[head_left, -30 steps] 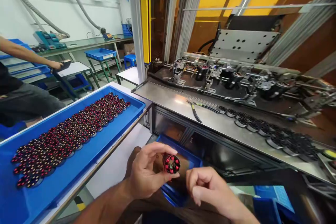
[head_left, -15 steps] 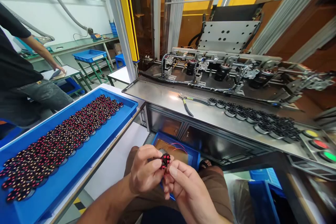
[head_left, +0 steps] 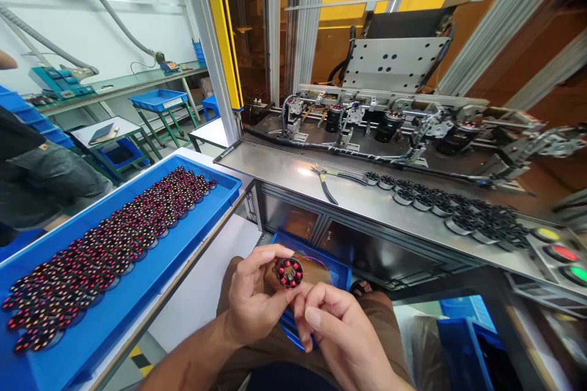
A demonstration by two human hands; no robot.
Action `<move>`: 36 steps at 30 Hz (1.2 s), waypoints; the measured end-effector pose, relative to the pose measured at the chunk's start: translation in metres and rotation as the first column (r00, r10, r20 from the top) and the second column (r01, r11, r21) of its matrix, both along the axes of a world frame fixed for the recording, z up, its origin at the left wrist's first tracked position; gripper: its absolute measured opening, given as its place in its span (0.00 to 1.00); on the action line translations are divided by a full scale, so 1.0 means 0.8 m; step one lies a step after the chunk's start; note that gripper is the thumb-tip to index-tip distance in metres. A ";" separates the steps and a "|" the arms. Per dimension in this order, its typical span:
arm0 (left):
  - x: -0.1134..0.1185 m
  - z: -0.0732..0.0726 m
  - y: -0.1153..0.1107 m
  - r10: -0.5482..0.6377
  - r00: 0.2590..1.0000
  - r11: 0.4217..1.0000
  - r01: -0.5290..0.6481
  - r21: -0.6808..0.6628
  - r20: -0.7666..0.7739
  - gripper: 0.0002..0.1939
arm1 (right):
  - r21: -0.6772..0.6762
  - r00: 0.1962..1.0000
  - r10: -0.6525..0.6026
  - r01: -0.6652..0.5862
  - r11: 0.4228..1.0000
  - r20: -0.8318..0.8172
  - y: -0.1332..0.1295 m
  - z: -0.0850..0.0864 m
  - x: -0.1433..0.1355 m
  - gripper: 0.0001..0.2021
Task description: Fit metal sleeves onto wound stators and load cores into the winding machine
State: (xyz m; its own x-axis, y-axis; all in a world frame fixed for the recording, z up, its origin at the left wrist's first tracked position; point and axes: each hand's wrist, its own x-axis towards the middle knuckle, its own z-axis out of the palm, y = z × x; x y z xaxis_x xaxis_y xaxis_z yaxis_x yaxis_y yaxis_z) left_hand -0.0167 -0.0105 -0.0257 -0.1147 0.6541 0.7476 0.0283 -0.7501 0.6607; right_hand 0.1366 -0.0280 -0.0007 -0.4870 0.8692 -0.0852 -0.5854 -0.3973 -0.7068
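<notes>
My left hand point(head_left: 257, 293) grips a motor stator point(head_left: 288, 273), a round black part with red copper windings, by its rim between thumb and fingers. Its wound face is turned up toward me. Close against its lower right is my right hand point(head_left: 332, 324), with thumb and fingers pinched together; whatever lies between those fingertips is too small to make out. A thin red wire point(head_left: 316, 259) curves out behind the stator. Below both hands, a blue bin point(head_left: 342, 275) with brown sheet material point(head_left: 312, 269) in it stands between my knees.
On the left, a blue tray point(head_left: 183, 250) holds rows of wound stators point(head_left: 114, 238). Cutting pliers point(head_left: 328, 186) lie on the metal ledge, left of several black stator cores point(head_left: 431, 198). Behind is a winding machine point(head_left: 367, 116); buttons point(head_left: 562, 253) sit at right. A person point(head_left: 41, 165) stands far left.
The stator has turned so its face shows more fully. My left fingers have shifted around its rim, and my right hand has moved slightly right. The person at left has moved farther left.
</notes>
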 end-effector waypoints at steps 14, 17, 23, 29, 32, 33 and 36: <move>0.001 -0.005 0.008 0.165 0.986 0.980 -0.159 0.120 -0.039 0.42 | -0.219 0.980 0.034 -0.078 0.973 -0.197 -0.010 -0.003 0.002 0.09; 0.004 -0.004 0.006 0.152 0.988 0.988 -0.152 0.014 0.008 0.39 | -0.164 0.984 0.066 -0.093 0.982 -0.167 -0.014 -0.004 0.003 0.09; 0.005 0.006 -0.001 0.112 0.993 0.980 -0.104 -0.168 0.036 0.31 | -0.143 0.961 0.165 -0.200 0.969 -0.222 -0.014 -0.010 0.002 0.09; 0.004 0.010 -0.003 0.046 0.996 0.974 -0.028 -0.226 0.074 0.31 | -0.159 0.929 0.180 -0.241 0.957 -0.325 -0.006 -0.016 -0.001 0.07; 0.004 0.008 -0.007 0.019 0.998 0.968 -0.005 -0.251 0.052 0.30 | -0.159 0.923 0.204 -0.267 0.951 -0.327 -0.004 -0.021 -0.004 0.07; 0.005 0.007 -0.009 0.020 0.999 0.969 -0.010 -0.246 0.034 0.30 | -0.161 0.922 0.212 -0.274 0.948 -0.323 -0.004 -0.023 -0.005 0.08; 0.006 0.004 -0.011 0.050 0.998 0.983 -0.055 -0.176 -0.031 0.31 | -0.160 0.939 0.206 -0.256 0.953 -0.275 -0.003 -0.027 -0.007 0.11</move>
